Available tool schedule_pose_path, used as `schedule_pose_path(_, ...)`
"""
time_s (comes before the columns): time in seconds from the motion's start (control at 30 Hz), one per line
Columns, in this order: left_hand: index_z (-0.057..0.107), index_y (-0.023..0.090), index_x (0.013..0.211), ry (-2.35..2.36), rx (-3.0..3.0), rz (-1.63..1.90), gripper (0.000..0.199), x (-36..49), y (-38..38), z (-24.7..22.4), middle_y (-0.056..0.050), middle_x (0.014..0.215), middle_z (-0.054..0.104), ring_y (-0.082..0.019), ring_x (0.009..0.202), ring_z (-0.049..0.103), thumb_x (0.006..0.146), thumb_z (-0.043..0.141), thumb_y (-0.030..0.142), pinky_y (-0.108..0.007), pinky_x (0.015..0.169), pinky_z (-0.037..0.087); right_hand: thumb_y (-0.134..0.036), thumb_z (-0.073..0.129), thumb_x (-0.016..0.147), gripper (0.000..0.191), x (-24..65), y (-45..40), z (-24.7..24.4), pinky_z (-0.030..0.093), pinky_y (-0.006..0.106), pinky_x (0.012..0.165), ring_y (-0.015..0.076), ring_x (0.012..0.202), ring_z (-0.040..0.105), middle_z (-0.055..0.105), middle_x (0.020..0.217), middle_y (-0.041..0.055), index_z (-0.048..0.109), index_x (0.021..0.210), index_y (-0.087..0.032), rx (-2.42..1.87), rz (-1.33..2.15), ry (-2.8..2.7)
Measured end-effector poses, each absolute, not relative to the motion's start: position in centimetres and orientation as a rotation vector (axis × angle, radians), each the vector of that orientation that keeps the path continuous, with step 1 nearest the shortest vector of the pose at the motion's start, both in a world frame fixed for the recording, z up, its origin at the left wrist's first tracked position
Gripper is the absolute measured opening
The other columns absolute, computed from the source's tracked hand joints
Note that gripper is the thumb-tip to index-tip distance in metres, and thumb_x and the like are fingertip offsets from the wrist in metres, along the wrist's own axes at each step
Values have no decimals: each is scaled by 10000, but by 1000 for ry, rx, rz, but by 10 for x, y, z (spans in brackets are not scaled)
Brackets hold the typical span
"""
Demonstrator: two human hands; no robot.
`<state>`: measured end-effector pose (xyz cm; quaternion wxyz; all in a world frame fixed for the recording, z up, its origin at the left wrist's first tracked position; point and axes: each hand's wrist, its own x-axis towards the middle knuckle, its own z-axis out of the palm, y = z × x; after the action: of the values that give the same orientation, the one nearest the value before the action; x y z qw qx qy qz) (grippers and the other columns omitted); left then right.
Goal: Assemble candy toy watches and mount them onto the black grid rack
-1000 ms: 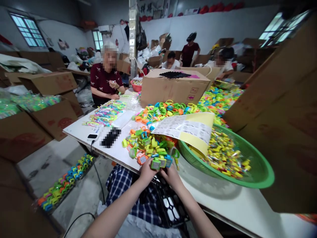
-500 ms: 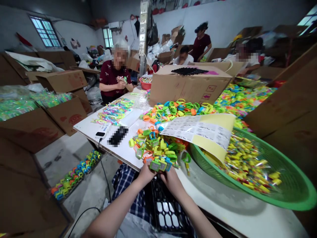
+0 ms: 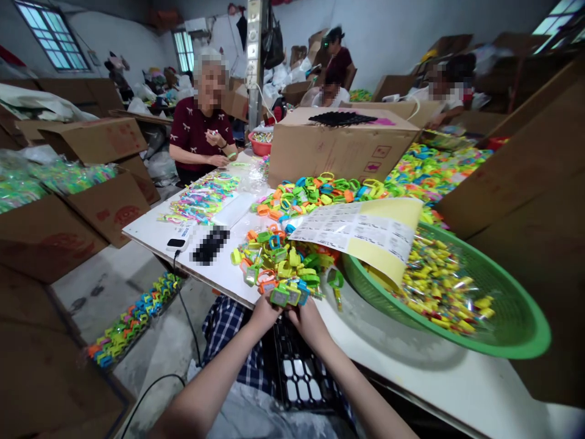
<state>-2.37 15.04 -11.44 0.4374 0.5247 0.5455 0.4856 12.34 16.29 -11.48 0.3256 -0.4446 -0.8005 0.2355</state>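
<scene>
At the near table edge, my left hand and my right hand are close together. Both are closed around a short row of toy watches in green, yellow and blue, whose faces look grey and clear. My fingertips are largely hidden behind the watches. Right beyond them lies a heap of loose toy watches. Below my hands, a black plastic tray with white oval pieces in its slots rests on my lap.
A green basket of small yellow wrapped pieces stands at the right, with a label sheet over its rim. Behind the heap is a cardboard box. A phone-like device trails a cable at left. A co-worker sits across the table.
My view has shifted slightly, while my hands stay on the same watches. Across the table, the co-worker has lowered one hand toward the tabletop. The standing person at the back has turned and leaned.
</scene>
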Motion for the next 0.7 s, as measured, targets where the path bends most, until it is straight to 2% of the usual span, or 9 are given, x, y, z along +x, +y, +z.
schedule_pose_path(0.23,658,157,780,1397,1320,1232,236,-23,149,-117,-55,863,705,-219,908,632,620,551,20,-361,882,483,-95,495,684,325,133,173,-113,449,457,904,274,1023,550,609,1084,137,598,986,-156,-1024,667,-2221)
schedule_pose_path(0.4,661,155,766,1403,1335,1219,171,-24,149,-118,-71,855,709,-214,848,645,664,562,59,-353,832,500,-85,457,711,326,137,178,-106,449,446,917,250,1000,557,608,1071,137,591,1002,-147,-911,756,-2264)
schedule_pose_path(0.53,662,156,791,1404,1333,1212,190,-24,149,-118,-68,885,708,-211,863,643,661,567,54,-343,833,498,-69,487,683,389,134,176,-110,419,467,956,266,1075,534,598,1124,138,590,1049,-153,-958,740,-2222)
schedule_pose_path(0.7,664,155,803,1373,1327,1190,192,-28,154,-114,-69,902,705,-223,922,632,632,624,78,-359,881,484,-51,509,659,406,130,173,-112,426,459,947,268,1077,540,608,1121,140,603,1041,-149,-1017,710,-2197)
